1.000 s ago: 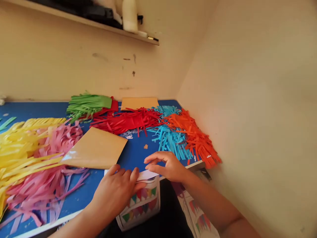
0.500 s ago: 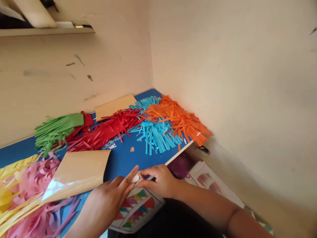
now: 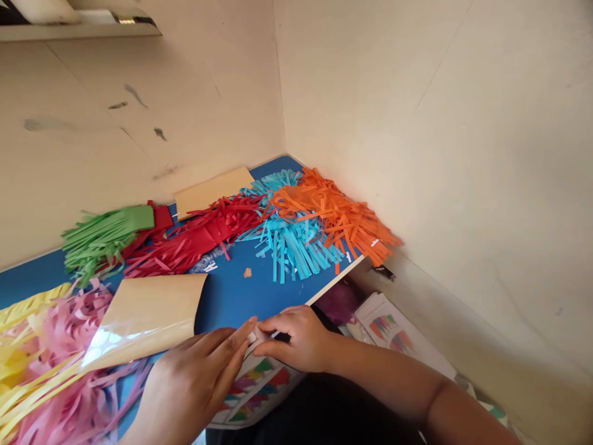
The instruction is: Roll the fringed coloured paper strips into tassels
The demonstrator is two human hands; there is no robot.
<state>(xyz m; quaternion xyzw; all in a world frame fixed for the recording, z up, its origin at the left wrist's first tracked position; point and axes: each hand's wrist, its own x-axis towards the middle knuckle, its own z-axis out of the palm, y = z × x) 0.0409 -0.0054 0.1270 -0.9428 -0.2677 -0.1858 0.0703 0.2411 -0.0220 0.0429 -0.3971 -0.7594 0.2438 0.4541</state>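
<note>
My left hand (image 3: 189, 386) and my right hand (image 3: 296, 340) meet at the near edge of the blue table (image 3: 231, 296). Between their fingertips they pinch a small white paper piece (image 3: 252, 337), mostly hidden by my fingers. Under my hands lies a printed sheet with coloured triangles (image 3: 259, 389), partly covered by them. A tan paper sheet (image 3: 148, 318) with a glossy, curling corner lies just beyond my left hand.
Fringed paper heaps cover the table: pink (image 3: 65, 327), yellow (image 3: 23, 334), green (image 3: 104, 238), red (image 3: 194, 235), cyan (image 3: 291, 244) and orange (image 3: 333, 216). Walls bound the far and right sides. Another printed sheet (image 3: 384, 334) lies below the table edge.
The view has turned right and tilted. My hands have drawn closer together around the white paper piece, and my left fingers now press against it.
</note>
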